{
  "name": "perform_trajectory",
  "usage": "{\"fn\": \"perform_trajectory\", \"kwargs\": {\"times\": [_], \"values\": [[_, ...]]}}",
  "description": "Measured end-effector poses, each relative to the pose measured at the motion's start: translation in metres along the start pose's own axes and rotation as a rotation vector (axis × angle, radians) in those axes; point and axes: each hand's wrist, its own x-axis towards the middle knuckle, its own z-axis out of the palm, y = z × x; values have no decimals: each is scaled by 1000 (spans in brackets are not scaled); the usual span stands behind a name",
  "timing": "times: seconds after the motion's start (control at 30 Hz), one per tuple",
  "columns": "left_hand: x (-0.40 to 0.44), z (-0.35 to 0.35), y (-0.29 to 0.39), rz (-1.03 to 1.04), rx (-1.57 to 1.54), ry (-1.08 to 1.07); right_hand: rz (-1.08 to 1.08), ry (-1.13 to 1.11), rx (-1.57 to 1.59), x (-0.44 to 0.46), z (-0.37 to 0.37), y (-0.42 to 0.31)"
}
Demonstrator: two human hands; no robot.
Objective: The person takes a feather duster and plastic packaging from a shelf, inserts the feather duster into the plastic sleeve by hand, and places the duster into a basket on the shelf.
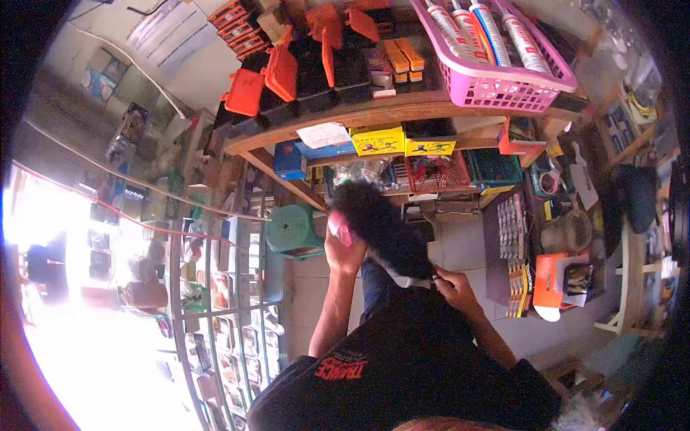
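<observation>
A fluffy black duster (pixel 381 226) stretches diagonally in front of my body, between my two hands. My left hand (pixel 343 248) is closed around a pink object (pixel 340 228) beside the duster's upper end. At the duster's lower right end, the fingers of my right hand (pixel 454 289) are closed on its thin end. Blur hides the exact shape of the pink thing and whether it touches the duster.
Ahead stands a wooden shelf (pixel 345 107) with orange boxes and a pink basket (pixel 496 86) of tubes. A green stool (pixel 293 231) is at the left, near a glass display. Packets hang from a dark counter (pixel 496 269) on the right.
</observation>
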Motion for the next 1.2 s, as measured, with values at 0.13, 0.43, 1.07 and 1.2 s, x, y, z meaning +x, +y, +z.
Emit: {"fn": "perform_trajectory", "kwargs": {"times": [0.13, 0.43, 1.07, 1.2], "values": [[3, -2, 21, 124, 1297, 51, -163, -83, -107, -5, -3, -15], [11, -11, 46, -124, 805, -152, -189, -73, -87, -18, 18, -9], [71, -11, 50, -495, -1286, -184, 261, 293, 266, -23, 32, -51], [80, -24, 33, -522, -1252, -174, 97, 253, 52, -11, 22, -65]]}}
